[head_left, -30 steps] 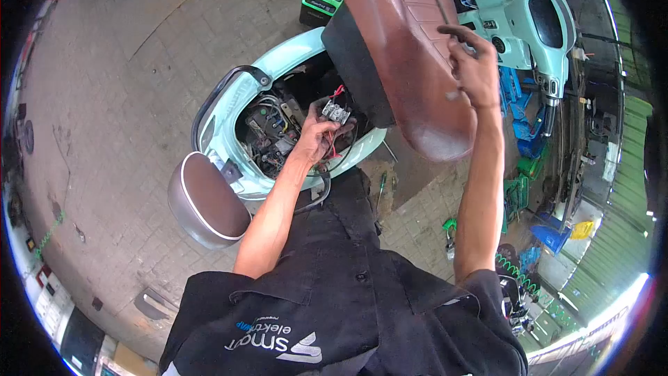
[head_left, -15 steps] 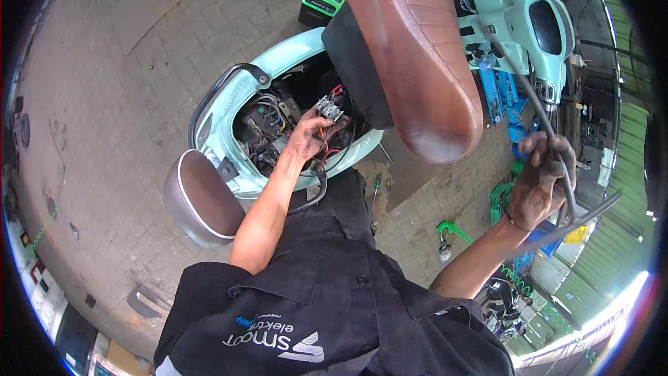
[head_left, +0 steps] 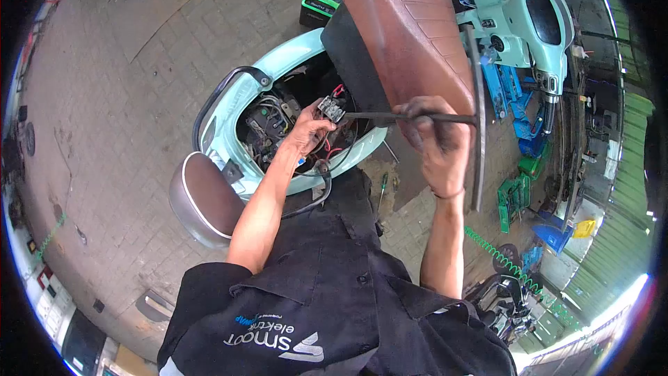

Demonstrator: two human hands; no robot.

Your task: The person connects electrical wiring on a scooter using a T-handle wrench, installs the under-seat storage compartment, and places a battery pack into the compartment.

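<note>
My left hand (head_left: pixel 309 131) grips a small grey metal block (head_left: pixel 332 108) over the open seat compartment, its fingers closed round it. Red wires (head_left: pixel 338 89) show close by. My right hand (head_left: pixel 436 141) is closed round the shaft of a T-handle wrench (head_left: pixel 452 119), which lies level with its crossbar on the right. The wrench's tip reaches the right side of the block; whether it is seated in it I cannot tell. Below is the mint-green scooter body (head_left: pixel 289 49), with wiring and other parts (head_left: pixel 264 122) inside.
The raised brown seat (head_left: pixel 417 28) stands beyond the compartment, and a round-cornered brown backrest (head_left: pixel 209 195) is at the left. A black-and-green battery-like box (head_left: pixel 321 3) is on the paving. A screwdriver (head_left: pixel 383 188) lies by my legs. Green coiled hose (head_left: pixel 494 251) hangs right.
My right hand has swung the T-handle wrench inward from the right, turning it level and bringing its tip to the block. My left hand keeps its hold on the block.
</note>
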